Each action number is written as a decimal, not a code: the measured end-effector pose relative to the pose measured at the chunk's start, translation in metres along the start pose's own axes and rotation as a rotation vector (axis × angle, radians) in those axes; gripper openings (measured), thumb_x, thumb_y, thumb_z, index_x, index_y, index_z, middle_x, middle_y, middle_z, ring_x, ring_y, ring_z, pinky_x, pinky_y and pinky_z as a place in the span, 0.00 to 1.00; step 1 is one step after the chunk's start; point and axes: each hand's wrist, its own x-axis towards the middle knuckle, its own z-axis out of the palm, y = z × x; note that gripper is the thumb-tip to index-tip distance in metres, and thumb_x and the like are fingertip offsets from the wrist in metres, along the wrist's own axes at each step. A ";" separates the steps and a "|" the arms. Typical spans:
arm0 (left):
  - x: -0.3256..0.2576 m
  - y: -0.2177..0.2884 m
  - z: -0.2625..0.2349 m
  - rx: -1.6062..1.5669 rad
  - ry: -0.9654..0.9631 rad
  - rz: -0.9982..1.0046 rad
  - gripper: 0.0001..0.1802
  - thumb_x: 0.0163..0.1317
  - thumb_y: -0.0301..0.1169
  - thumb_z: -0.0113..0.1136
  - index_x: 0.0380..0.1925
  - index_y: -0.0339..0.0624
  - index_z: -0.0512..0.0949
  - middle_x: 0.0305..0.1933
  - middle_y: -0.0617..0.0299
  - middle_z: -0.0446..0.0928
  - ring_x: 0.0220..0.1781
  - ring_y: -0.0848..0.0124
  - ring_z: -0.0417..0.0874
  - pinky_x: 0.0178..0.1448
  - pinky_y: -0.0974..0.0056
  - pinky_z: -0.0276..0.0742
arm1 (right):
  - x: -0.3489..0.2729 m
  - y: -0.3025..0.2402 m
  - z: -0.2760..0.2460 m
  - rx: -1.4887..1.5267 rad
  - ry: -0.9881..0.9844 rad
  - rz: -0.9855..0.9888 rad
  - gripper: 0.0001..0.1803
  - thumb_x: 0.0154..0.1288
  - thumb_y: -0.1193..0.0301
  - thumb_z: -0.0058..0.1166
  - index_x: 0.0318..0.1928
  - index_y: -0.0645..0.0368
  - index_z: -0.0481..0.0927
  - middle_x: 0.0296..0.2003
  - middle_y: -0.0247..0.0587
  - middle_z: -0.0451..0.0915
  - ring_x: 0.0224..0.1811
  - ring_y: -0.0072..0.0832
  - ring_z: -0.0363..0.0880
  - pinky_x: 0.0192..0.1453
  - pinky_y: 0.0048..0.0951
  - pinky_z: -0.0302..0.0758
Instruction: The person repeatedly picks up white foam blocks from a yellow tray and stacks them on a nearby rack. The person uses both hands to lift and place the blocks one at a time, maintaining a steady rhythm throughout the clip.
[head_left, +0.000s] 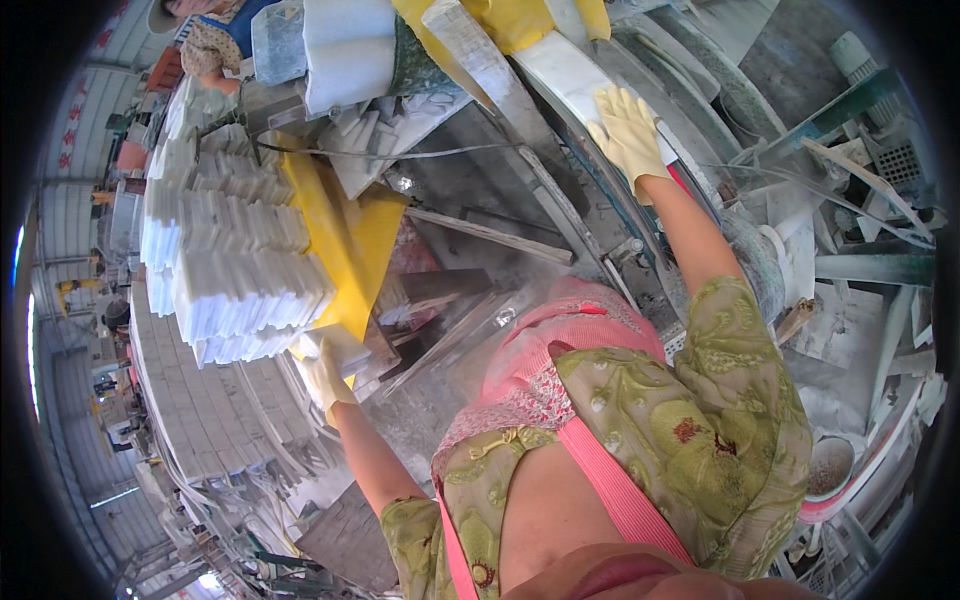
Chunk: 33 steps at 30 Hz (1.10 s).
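Note:
My right hand (630,138), in a cream rubber glove, is spread flat with its fingers apart over a long pale machine bed. A white stone slab (572,76) lies on that bed, partly under the fingers. On the left, my left hand (326,382), gloved alike, is closed on a white stone tile (345,348) at the near end of the tile stacks. Part of its fingers is hidden by the tile. Several stacks of thin white tiles (245,285) stand beside it, edges toward me. A yellow sheet (358,255) lies against the stacks.
A thick white slab (348,55) and broken stone pieces (365,140) lie at the far side. A wooden bar (490,235) crosses the gap between the stacks and machine. Pipes and a green beam (870,268) fill the right. Another person's arm (212,60) shows at the far left.

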 end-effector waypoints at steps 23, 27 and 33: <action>0.001 -0.018 0.012 -0.049 0.087 0.014 0.33 0.61 0.43 0.68 0.59 0.29 0.75 0.54 0.49 0.83 0.54 0.57 0.84 0.55 0.56 0.80 | 0.137 -0.037 0.041 -0.094 -0.030 -0.206 0.38 0.71 0.43 0.47 0.66 0.63 0.75 0.63 0.55 0.78 0.66 0.51 0.74 0.71 0.47 0.68; 0.014 -0.021 0.013 0.222 0.127 -0.089 0.32 0.59 0.41 0.68 0.56 0.26 0.75 0.48 0.45 0.84 0.50 0.55 0.87 0.51 0.56 0.81 | 0.129 -0.039 0.059 -0.036 -0.200 -0.103 0.45 0.70 0.40 0.47 0.78 0.55 0.59 0.79 0.46 0.57 0.81 0.40 0.52 0.82 0.51 0.44; 0.025 -0.029 0.012 0.148 0.030 -0.120 0.44 0.53 0.52 0.68 0.62 0.27 0.71 0.55 0.33 0.80 0.61 0.44 0.81 0.66 0.51 0.73 | 0.117 -0.032 0.074 -0.054 -0.126 -0.143 0.43 0.69 0.45 0.52 0.77 0.56 0.61 0.77 0.49 0.60 0.81 0.40 0.53 0.83 0.50 0.45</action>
